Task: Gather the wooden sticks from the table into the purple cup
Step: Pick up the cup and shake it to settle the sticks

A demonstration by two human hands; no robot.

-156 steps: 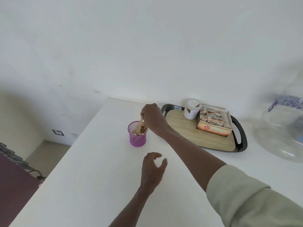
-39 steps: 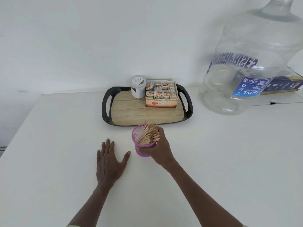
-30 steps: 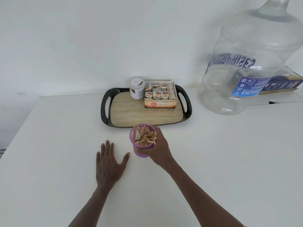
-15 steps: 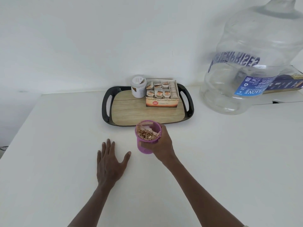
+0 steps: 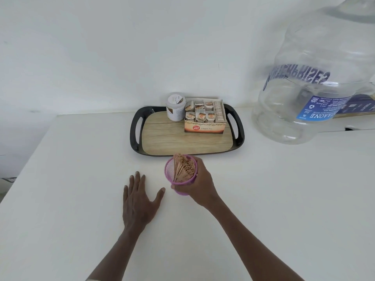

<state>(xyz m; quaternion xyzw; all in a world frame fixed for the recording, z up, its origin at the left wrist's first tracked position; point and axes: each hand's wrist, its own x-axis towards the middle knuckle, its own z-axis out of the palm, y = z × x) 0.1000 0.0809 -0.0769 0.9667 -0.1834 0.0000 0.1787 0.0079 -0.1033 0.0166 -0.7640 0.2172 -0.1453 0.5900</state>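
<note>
While my right hand (image 5: 199, 182) is gripping the cup (image 5: 181, 173) near the tray (image 5: 136, 126), the sticks (image 5: 183, 168) are standing inside it. My left hand (image 5: 138, 201) is lying spread flat. Gathering looks finished; next, setting the cup down upright.

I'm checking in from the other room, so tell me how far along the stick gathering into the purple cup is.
Looks nearly finished. Done: the wooden sticks stand bunched in the purple cup, and none show loose on the table. In hand: the right hand grips the cup, while the left hand lies flat beside it. Left: probably just letting go of the cup.
</note>
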